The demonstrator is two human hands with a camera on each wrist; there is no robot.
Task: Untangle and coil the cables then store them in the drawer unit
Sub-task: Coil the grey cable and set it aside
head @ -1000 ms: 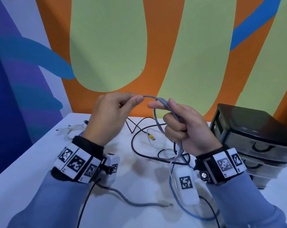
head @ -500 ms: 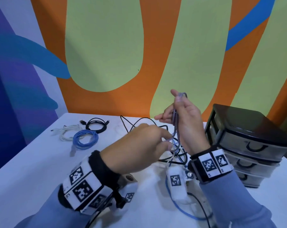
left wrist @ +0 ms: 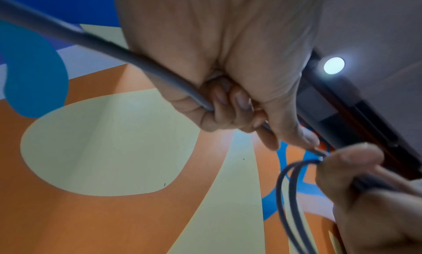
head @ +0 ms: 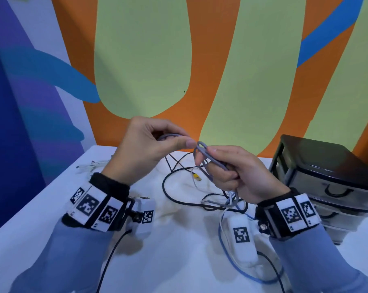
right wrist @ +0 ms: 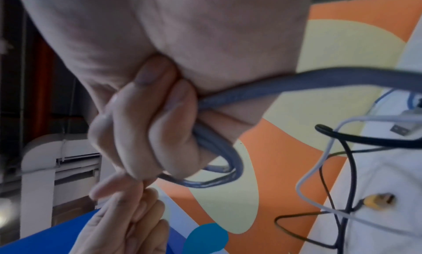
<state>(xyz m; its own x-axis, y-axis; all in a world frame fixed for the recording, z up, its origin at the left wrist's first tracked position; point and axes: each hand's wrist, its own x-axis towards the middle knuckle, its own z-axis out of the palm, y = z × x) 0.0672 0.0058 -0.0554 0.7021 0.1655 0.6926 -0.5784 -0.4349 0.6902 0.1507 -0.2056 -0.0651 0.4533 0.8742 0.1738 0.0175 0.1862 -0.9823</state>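
Observation:
Both hands are raised above the white table (head: 41,212) with a grey cable (head: 208,163) between them. My right hand (head: 231,168) grips several loops of it in a fist; in the right wrist view the grey cable (right wrist: 219,146) bends round under the curled fingers (right wrist: 141,131). My left hand (head: 157,144) pinches the free run of the grey cable (left wrist: 114,54) between thumb and fingers, just left of the loops. The black drawer unit (head: 330,178) stands at the right with its drawers closed.
A tangle lies on the table under my hands: a black cable (head: 168,187), a white cable with a yellow plug (head: 196,177) and a blue cable (head: 235,269) near my right sleeve. More white cable (head: 90,164) lies at the far left. A painted wall rises behind.
My left hand has risen from low near the table to the level of my right hand, bringing a further length of grey cable. My right hand has tipped the loops toward it.

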